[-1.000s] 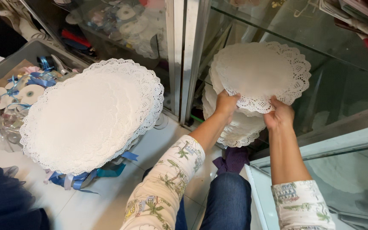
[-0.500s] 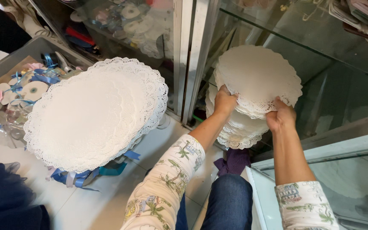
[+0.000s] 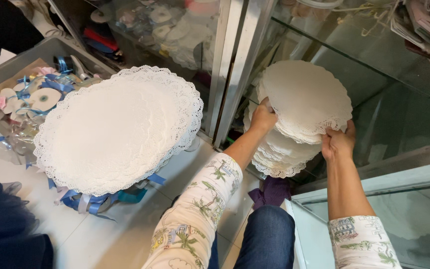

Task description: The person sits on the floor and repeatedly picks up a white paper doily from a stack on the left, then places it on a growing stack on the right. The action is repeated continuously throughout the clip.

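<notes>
Both my hands hold a stack of small white round paper doilies point(image 3: 307, 99) inside an open glass cabinet. My left hand point(image 3: 263, 115) grips the stack's left edge and my right hand point(image 3: 338, 142) grips its lower right edge. Under the held stack, more white doilies point(image 3: 279, 157) lie in a pile on the cabinet's bottom shelf. A much larger stack of white lace-edged doilies point(image 3: 115, 127) rests to the left, on top of blue ribbons point(image 3: 93, 201).
A grey tray point(image 3: 51, 50) with ribbon rolls and trimmings stands at the far left. An aluminium cabinet frame point(image 3: 230, 65) rises between the two doily stacks. A glass shelf point(image 3: 374, 60) spans the cabinet above. My knee in blue jeans point(image 3: 267, 239) is below.
The small doilies have tilted back and moved deeper into the cabinet, closer to the pile below. My hands moved with them.
</notes>
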